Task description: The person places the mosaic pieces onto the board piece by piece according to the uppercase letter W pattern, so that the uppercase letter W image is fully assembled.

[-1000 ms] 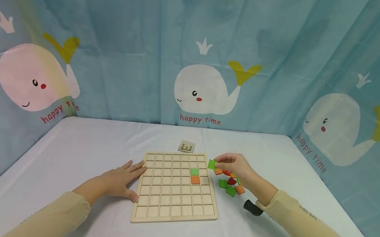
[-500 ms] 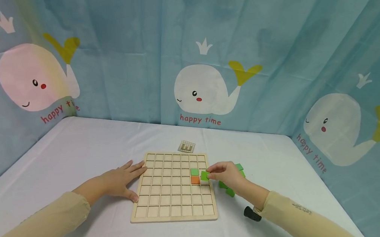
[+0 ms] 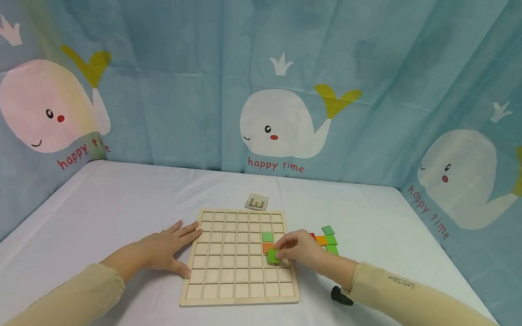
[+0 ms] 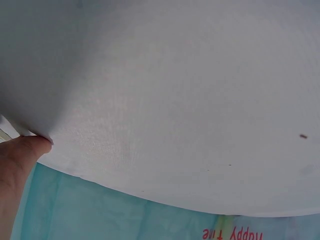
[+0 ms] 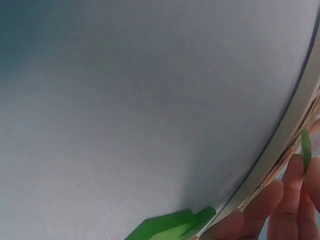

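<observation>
A wooden grid board (image 3: 226, 275) lies flat on the white table. In one of its columns a light green tile (image 3: 267, 236) sits in a cell, with an orange tile (image 3: 268, 247) in the cell just nearer. My right hand (image 3: 303, 252) pinches a green tile (image 3: 273, 256) over the cell in front of the orange one; whether it touches the board I cannot tell. The same tile (image 5: 306, 147) shows edge-on between the fingertips in the right wrist view. My left hand (image 3: 163, 248) rests with spread, straight fingers at the board's left edge.
Loose green, orange and red tiles (image 3: 331, 239) lie right of the board, partly behind my right hand. A small patterned card (image 3: 256, 201) lies beyond the far edge. A black object (image 3: 341, 296) is by the right cuff. Whale-printed curtains (image 3: 175, 87) stand behind the table.
My right hand has carried the green tile from right of the board leftward and nearer, to just below the orange tile. The left hand stays where it was.
</observation>
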A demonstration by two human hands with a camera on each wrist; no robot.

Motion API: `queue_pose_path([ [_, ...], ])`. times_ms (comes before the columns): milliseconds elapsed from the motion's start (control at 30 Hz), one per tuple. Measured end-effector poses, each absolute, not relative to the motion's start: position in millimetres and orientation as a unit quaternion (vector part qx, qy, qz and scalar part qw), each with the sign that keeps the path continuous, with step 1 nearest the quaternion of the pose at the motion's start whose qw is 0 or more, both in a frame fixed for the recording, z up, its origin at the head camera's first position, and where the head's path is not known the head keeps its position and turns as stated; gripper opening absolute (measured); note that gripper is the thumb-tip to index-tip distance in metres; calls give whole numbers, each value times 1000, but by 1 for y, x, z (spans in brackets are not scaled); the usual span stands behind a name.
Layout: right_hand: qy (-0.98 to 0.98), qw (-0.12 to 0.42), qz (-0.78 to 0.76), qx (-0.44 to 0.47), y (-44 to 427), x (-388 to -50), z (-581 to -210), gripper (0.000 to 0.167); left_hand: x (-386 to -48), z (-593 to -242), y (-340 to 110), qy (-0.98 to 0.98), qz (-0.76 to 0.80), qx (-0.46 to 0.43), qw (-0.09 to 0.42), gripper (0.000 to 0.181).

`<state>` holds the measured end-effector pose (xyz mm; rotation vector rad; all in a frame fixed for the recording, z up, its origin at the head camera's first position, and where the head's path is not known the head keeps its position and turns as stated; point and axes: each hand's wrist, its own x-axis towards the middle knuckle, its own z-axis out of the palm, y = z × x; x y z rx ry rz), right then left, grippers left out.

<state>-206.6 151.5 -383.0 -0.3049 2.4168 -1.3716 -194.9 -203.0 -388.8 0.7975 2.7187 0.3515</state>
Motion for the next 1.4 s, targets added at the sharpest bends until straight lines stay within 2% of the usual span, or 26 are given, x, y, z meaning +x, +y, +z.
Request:
queue_pose_path([
  [533,866,179,-452,-114,147,-201,-391,8,-192,-387,-197,940,130,276,154,105],
  [1000,862,174,-466,-102,153,-210,-391,11,-190,-395,-201,940,149,263,157,107],
  [1400,871,144,-459,-98,177,-218,-361,19,-195,-391,-202,943,138,265,147,107],
])
